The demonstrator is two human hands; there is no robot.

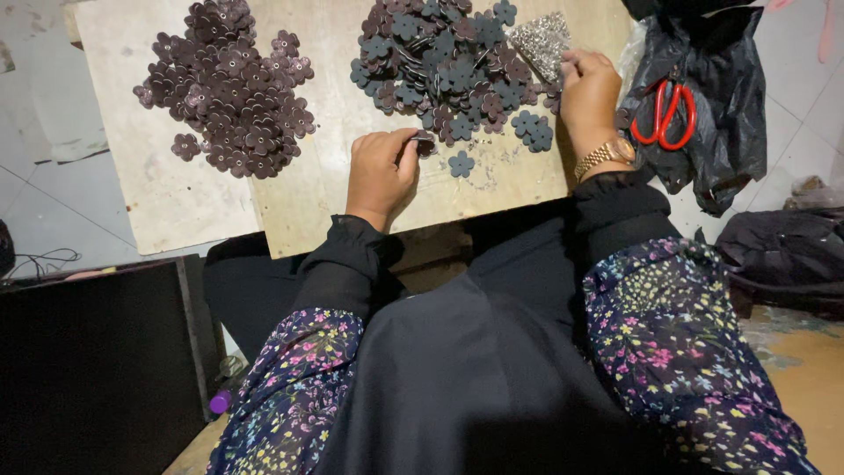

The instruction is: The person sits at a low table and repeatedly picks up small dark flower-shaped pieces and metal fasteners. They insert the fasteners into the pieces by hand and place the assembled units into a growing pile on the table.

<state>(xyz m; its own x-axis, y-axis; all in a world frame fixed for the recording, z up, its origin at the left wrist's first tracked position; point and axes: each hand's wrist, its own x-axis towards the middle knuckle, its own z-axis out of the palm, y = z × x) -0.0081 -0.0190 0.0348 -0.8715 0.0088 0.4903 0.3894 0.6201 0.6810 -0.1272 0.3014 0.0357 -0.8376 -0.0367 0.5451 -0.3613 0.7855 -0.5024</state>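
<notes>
My left hand [382, 171] rests on a wooden board [334, 198] and pinches a small dark brown flower-shaped leather piece [425, 146] between thumb and fingers. My right hand [589, 92], with a gold watch on the wrist, reaches into a heap of small silver metal bits [541, 40] at the board's far right; whether it holds one I cannot tell. Between the hands lies a pile of dark grey and brown flower pieces [448, 66]. One loose grey flower [461, 164] lies near my left hand. A separate pile of brown flowers [229, 88] sits at the left.
Red-handled scissors [664, 114] lie on a black plastic bag [712, 149] right of the board. A dark bundle [782, 255] lies on the floor at the right. A black panel [88, 361] stands at the lower left. My lap fills the foreground.
</notes>
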